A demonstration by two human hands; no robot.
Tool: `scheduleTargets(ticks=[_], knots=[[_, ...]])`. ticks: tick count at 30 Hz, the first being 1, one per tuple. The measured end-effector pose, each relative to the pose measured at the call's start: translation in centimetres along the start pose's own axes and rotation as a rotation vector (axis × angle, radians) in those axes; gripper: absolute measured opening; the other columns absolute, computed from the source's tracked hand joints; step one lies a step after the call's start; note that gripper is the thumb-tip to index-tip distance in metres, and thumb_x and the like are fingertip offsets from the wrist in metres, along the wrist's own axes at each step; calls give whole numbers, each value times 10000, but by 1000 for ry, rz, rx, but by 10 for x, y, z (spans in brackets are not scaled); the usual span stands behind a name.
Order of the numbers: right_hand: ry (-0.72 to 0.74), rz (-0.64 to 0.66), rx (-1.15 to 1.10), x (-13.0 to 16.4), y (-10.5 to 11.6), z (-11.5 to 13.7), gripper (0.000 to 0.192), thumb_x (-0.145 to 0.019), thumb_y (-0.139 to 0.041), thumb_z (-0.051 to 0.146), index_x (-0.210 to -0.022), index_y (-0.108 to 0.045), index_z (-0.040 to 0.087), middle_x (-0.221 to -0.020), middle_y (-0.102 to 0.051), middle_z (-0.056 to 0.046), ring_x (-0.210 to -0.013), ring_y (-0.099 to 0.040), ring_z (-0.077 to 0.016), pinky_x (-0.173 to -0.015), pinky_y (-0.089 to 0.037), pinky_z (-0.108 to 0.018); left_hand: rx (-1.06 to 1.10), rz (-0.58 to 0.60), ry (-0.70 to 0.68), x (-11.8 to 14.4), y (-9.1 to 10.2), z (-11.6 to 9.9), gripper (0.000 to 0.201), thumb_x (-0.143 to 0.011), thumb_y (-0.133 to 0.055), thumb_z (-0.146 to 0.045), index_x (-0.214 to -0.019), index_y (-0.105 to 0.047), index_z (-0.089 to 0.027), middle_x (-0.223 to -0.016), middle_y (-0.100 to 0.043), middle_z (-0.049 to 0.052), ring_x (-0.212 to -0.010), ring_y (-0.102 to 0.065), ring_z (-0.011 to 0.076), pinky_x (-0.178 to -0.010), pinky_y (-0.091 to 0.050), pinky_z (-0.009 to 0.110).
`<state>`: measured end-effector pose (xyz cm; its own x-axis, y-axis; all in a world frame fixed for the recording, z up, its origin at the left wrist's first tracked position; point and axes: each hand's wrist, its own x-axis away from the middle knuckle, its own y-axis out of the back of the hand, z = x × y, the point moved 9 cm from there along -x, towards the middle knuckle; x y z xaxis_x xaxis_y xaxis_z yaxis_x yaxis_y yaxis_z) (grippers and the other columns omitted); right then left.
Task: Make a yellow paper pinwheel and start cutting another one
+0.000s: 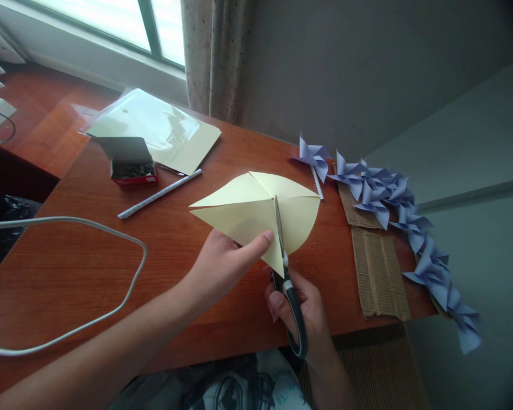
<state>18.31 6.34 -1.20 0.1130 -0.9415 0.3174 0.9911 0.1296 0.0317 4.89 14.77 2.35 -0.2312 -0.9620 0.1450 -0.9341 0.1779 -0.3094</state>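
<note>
Two hands are busy over the near middle of the reddish-brown wooden table (175, 245), and both are full: the left hand (222, 265) pinches the near edge of a pale yellow creased paper square (248, 210) between thumb and fingers, lifting it clear of the wood, which looks meant to keep the sheet taut and let the blades pass under it, while the right hand (301, 310) is closed through the loops of the black-and-grey-handled scissors (287, 273), blades pointing away along a diagonal crease toward the paper's centre, so the fold seems to serve as the cutting guide. The thumb sits just left of the blade, close but apart from it. Over on the right, a row of purple folded paper pinwheels (393, 199) lines the table's far-right edge, partly on strips of brown corrugated cardboard (378, 273), seemingly parked out of the cutting area. Far left of the paper lies a thin rolled white paper stick (160, 193), beside it a small open red box of dark metal pins (132, 168), and behind that a glossy clear plastic sleeve of yellow sheets (162, 128), all within reach. A white cable (123, 233) loops across the left side
</note>
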Motion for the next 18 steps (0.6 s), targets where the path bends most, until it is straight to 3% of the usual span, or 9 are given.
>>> scheduleTargets(ticks=[18], knots=[[-20,-43,47,-3,4,-3,432,-838,-726,516,-1111,-693,182,-691,-525,20,-569,-456,-108,-503,-370,-230,-20,-6,-2,0,1,-1,181,-883,-719,-297,-996,-792,-177,-965,-801,35,-887,-732,182,-799,-560,220]])
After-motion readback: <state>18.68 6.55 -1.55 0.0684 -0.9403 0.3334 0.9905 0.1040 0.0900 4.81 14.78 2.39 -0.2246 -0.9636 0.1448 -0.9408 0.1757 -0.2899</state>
